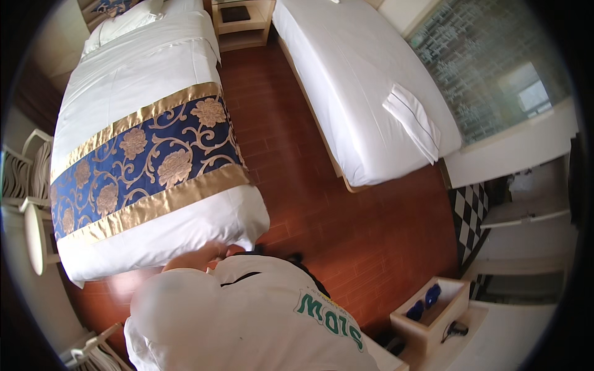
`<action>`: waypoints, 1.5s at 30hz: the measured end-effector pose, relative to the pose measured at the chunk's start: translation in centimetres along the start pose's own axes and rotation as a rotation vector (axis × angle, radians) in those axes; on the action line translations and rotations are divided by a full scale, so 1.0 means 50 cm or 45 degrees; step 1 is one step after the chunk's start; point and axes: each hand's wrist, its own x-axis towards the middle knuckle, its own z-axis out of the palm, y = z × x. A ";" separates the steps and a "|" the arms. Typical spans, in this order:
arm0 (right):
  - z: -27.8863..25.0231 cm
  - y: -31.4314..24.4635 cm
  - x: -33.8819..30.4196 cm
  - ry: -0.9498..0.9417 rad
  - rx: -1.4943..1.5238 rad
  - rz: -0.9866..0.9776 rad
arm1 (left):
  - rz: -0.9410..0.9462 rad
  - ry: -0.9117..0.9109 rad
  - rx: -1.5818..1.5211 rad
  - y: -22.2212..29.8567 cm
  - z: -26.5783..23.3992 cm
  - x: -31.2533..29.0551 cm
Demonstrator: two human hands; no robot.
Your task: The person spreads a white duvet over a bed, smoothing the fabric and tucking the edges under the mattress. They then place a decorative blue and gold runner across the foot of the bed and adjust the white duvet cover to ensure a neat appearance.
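My left forearm [193, 258] reaches from a white sleeve to the near right corner of the bed on the left. My left hand [215, 249] is low against the white sheet [179, 229] hanging at the foot of that bed. Its fingers are too small and covered to make out. A reddish patch of skin beside it may be part of my right hand [234, 250]; my shirt hides the rest of that arm. The sheet bunches near the hands. Across the bed lies a blue runner [145, 154] with gold flowers and gold borders.
A second white bed [346, 93] stands right of the wooden floor [291, 185], with a folded white cloth [413, 120] on it. A nightstand [244, 31] is between the beds' far ends. Chairs and a round table [37, 241] line the left. An open drawer [433, 309] holds blue items.
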 end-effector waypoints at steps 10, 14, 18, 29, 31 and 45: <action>-0.400 -0.083 0.627 -0.249 -0.521 -0.245 | 0.194 0.335 -0.553 0.183 -0.086 0.164; -0.444 -0.503 0.856 0.137 -0.966 -1.051 | 0.172 0.947 -1.249 0.267 -0.189 0.140; -0.343 -0.841 0.981 -0.081 -0.331 -0.753 | 0.066 0.745 -1.629 0.246 -0.273 0.163; -0.179 -1.110 1.166 -0.775 -0.679 -0.655 | 0.227 1.414 -1.551 0.004 -1.023 0.219; -0.185 -1.212 1.217 -0.691 -0.635 -0.457 | 0.183 1.528 -1.500 -0.053 -1.198 0.209; 0.153 -2.029 1.792 -0.985 -1.261 -1.057 | -0.212 2.056 -3.046 -0.453 -1.751 0.402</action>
